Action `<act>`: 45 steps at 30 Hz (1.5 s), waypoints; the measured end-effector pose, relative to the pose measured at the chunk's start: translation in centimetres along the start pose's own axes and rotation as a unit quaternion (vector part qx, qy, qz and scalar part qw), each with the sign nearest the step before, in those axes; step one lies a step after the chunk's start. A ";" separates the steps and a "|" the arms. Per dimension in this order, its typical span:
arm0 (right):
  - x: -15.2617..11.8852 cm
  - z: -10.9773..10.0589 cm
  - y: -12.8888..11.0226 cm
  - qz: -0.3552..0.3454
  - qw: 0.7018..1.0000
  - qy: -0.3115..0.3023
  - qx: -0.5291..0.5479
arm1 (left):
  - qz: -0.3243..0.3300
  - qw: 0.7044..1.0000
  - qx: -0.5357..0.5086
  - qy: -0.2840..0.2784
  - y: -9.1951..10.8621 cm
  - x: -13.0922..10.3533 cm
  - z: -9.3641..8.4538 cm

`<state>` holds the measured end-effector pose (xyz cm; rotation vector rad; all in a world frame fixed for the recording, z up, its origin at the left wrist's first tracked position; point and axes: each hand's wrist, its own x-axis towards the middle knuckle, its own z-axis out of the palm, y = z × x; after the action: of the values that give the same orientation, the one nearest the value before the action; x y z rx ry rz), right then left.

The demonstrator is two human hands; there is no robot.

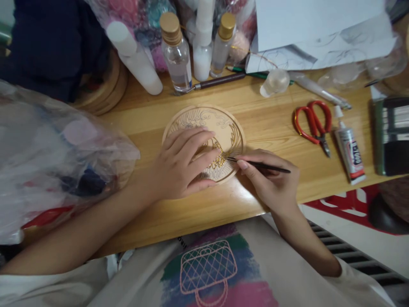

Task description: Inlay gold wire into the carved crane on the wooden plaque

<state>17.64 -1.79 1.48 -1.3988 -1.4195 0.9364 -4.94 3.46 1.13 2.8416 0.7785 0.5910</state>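
A round wooden plaque [223, 124] with a line drawing lies on the table, and gold wire [218, 160] follows part of its design. My left hand [182, 164] rests over the plaque's left side with its fingers spread, covering much of the drawing. On the other side, my right hand [271, 179] is closed around slim black tweezers [268, 166]. Their tips touch or hover just over the gold wire near the plaque's right edge; I cannot tell which.
Red-handled pliers [315, 123] and a glue tube [349, 149] lie to the right. Along the back stand a gold-capped bottle [177, 59] and white bottles [134, 59], with a dark-handled tool [220, 80] before them. A plastic bag [64, 157] bulges at left. Papers [319, 25] lie behind.
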 end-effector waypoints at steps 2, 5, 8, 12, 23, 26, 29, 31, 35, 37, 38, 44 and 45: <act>0.0 0.0 0.0 0.002 1.000 -0.001 -0.001 | -0.009 1.000 -0.005 -0.002 0.0 0.0 0.0; 0.0 0.0 0.0 0.007 1.000 0.001 -0.003 | -0.014 1.000 -0.002 0.005 0.1 0.0 0.1; 0.0 0.0 -0.1 0.013 1.000 0.003 -0.006 | -0.004 1.000 -0.006 0.007 0.1 0.0 0.1; 0.0 0.0 -0.2 0.017 1.000 0.000 -0.009 | -0.004 1.000 -0.013 0.000 0.0 0.0 0.1; -0.1 -0.1 -0.1 0.036 0.999 -0.006 0.007 | 0.000 1.000 0.009 0.012 0.1 0.1 0.2; -0.1 -0.1 -0.2 0.036 0.999 -0.009 0.003 | -0.008 1.000 0.022 0.004 0.1 0.1 0.1; -0.1 -0.2 -0.3 0.031 0.999 -0.014 0.000 | -0.008 1.000 0.022 0.005 0.0 0.0 0.2; 0.0 -0.2 -0.3 0.032 0.999 -0.018 -0.005 | -0.007 1.000 0.008 0.014 0.1 0.0 0.2; 0.0 -0.3 -0.4 0.037 0.999 -0.019 -0.013 | -0.018 1.000 -0.007 0.004 0.1 0.0 0.1; -0.1 -0.3 -0.3 0.033 0.999 -0.024 -0.006 | -0.017 1.000 -0.006 0.000 0.2 0.0 0.1; -0.1 -0.3 -0.3 0.030 0.999 -0.026 -0.001 | -0.016 1.000 -0.004 0.002 0.2 0.1 0.1; 0.0 -0.3 -0.4 0.035 0.999 -0.021 0.002 | -0.008 1.000 0.014 0.013 0.2 0.2 0.1; 0.0 -0.3 -0.4 0.036 0.999 -0.012 -0.001 | -0.008 1.000 0.016 0.010 0.2 0.2 0.1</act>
<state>17.80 -1.86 1.94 -1.4537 -1.3962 1.0018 -4.62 3.43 1.13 2.8592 0.8198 0.6109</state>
